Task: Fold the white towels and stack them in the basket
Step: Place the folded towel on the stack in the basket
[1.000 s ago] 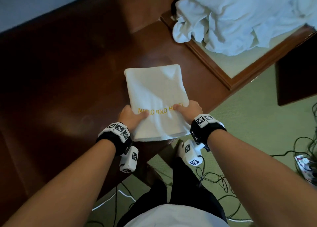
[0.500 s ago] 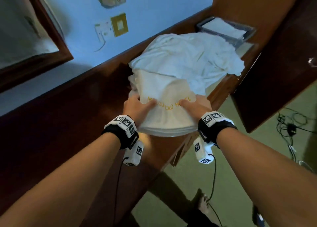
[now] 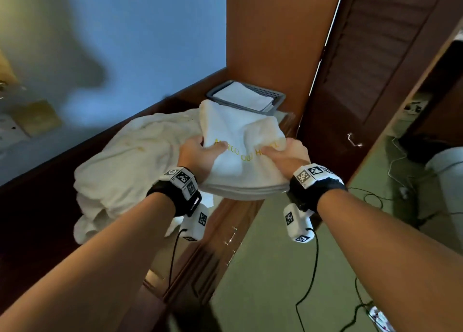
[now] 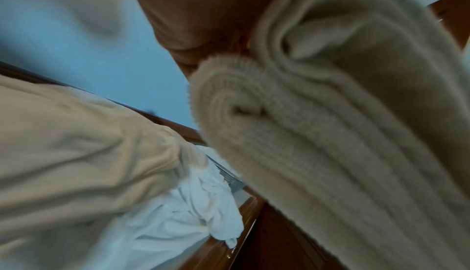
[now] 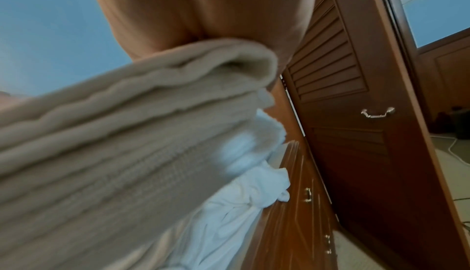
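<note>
A folded white towel [image 3: 240,143] with yellow lettering is held in the air by both hands. My left hand [image 3: 200,153] grips its near left edge and my right hand [image 3: 285,153] grips its near right edge, thumbs on top. The wrist views show the stacked layers of the folded towel [image 4: 330,133] [image 5: 127,133] from below. A grey basket [image 3: 273,95] stands at the far end of the wooden counter, just beyond the towel, with a folded white towel [image 3: 243,97] inside. A heap of unfolded white towels [image 3: 135,161] lies on the counter below and left of the held one.
The wooden counter [image 3: 225,221] runs along a blue wall [image 3: 150,43]. A tall wooden panel [image 3: 275,36] and a louvred door [image 3: 375,68] rise right behind the basket. Cables [image 3: 313,281] trail over the green floor at right.
Both hands have lifted the folded towel off the dark table and carried it over the heap of unfolded towels toward the basket. The view has swung to the counter's far end.
</note>
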The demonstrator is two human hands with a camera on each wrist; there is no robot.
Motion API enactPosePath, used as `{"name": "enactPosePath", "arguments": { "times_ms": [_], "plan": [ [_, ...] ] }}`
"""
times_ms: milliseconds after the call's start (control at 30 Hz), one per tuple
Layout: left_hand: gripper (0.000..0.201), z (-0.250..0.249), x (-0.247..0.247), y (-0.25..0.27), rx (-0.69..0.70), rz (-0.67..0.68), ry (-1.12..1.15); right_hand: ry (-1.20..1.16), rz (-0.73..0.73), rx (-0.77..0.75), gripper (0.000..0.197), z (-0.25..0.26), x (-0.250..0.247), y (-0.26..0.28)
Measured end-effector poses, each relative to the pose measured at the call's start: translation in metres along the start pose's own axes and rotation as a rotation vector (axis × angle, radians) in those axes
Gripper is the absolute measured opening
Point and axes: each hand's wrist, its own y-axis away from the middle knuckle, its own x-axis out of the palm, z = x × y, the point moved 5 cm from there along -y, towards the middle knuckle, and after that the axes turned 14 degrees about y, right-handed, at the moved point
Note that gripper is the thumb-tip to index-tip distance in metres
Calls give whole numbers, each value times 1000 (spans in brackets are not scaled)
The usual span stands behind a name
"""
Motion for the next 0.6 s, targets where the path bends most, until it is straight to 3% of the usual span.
{"name": "enactPosePath", "arguments": {
  "times_ms": [133, 433, 600],
  "plan": [
    [32, -9, 67, -49, 23, 63, -9, -4, -52, 57, 52, -36, -34, -54],
    [32, -5, 188, -181, 54, 189, -70, 51, -121, 130, 47, -85, -67, -195],
    [70, -2, 240, -265, 81, 237, -95, 92, -107, 130, 44, -92, -79, -298]
  ]
}}
